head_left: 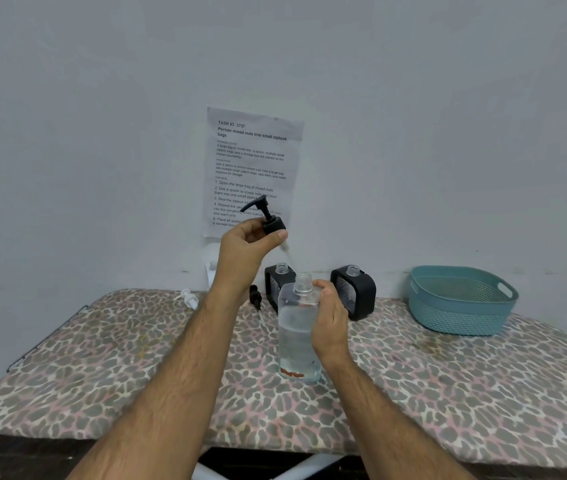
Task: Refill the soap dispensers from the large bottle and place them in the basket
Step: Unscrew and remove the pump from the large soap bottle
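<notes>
The fingers (268, 237) of the left hand (240, 251) pinch the collar of a black pump head (265, 216), lifted clear above the large bottle (297, 334), its dip tube trailing down toward the open threaded neck. The right hand (330, 320) wraps the bottle's shoulder, steadying it upright on the patterned worktop (102, 368). About two-thirds full of clear liquid, the bottle probably feels heavy, and its smooth plastic may be slick; a grip around the body seems safest for pouring. Two black dispensers (355, 292) stand uncapped just behind it, with loose pumps (256, 296) lying beside them. The teal basket (462, 299) sits well apart on the right.
</notes>
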Demonstrator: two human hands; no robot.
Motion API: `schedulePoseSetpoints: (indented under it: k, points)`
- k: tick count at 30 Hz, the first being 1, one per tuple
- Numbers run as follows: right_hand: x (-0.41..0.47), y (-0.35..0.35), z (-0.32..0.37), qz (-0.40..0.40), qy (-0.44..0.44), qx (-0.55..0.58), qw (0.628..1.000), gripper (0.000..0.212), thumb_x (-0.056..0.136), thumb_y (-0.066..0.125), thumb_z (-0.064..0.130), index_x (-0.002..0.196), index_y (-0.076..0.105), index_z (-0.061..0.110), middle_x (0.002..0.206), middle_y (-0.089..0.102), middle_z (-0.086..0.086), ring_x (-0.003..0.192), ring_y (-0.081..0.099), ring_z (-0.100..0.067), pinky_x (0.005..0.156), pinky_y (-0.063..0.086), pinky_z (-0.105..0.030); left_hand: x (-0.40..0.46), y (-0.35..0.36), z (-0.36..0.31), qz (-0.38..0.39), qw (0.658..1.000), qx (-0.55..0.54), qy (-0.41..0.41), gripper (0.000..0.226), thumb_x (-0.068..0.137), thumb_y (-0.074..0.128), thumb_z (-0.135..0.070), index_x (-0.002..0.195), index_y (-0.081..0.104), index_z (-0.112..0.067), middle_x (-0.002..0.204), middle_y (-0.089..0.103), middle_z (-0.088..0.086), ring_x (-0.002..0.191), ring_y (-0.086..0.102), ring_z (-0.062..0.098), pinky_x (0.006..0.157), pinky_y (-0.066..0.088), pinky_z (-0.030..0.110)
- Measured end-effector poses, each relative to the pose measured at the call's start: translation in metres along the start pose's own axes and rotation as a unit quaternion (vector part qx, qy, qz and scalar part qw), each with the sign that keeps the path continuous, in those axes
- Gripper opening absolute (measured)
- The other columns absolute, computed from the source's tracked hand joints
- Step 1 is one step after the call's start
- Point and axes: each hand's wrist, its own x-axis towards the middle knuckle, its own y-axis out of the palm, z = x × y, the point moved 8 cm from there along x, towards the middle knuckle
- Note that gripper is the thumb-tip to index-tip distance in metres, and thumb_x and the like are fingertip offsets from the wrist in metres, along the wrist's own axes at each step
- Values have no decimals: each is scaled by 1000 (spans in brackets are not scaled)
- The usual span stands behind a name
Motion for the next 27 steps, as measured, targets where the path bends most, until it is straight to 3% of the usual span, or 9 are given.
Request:
schedulePoseSetpoints:
  k: [5, 8, 11, 14, 20, 27]
  points:
    - [-2, 0, 1, 25, 21, 7, 999, 43, 96, 22, 36, 113, 59, 21, 109, 63, 9, 102, 53, 14, 82, 37, 0, 1, -16, -8, -13, 1000, -18, -4, 26, 81, 78, -10, 105, 72, -13, 104, 76, 2, 104, 69, 13, 92, 52, 22]
    - [-1, 0, -1, 42, 28, -5, 999, 38, 103, 25, 31, 118, 58, 20, 115, 62, 7, 104, 54, 8, 83, 34, 3, -2, -19, -12, -17, 1000, -19, -3, 26, 80, 78, -9, 105, 72, -12, 103, 76, 2, 104, 70, 14, 93, 52, 24]
    - [1, -1, -4, 59, 40, -15, 997, 35, 108, 25, 20, 123, 57, 20, 119, 59, 8, 109, 52, 0, 81, 32, 5, -6, -18, -21, -27, 999, -21, 3, 23, 81, 78, -8, 102, 72, -14, 100, 76, -1, 99, 70, 8, 89, 53, 22]
    - [2, -2, -5, 74, 42, -25, 996, 39, 108, 24, 21, 130, 56, 16, 124, 58, 6, 116, 51, -6, 81, 32, 5, -8, -17, -31, -37, 999, -12, 5, 20, 84, 76, -10, 103, 71, -16, 96, 74, -7, 85, 67, -7, 73, 49, 19]
    - [1, -4, -3, 85, 49, -26, 995, 38, 108, 25, 24, 132, 56, 21, 128, 59, 7, 118, 51, -5, 82, 32, 4, -4, -25, -44, -52, 998, -29, 34, 21, 81, 78, -9, 101, 72, -15, 99, 75, -1, 94, 69, 5, 79, 51, 13]
    - [2, -7, 7, 104, 53, -23, 993, 39, 108, 31, 25, 142, 49, 22, 136, 46, 13, 122, 41, 3, 85, 25, 8, -9, -36, -59, -85, 994, -43, 48, 21, 83, 76, -8, 103, 71, -11, 96, 74, -3, 84, 68, -5, 72, 47, 5]
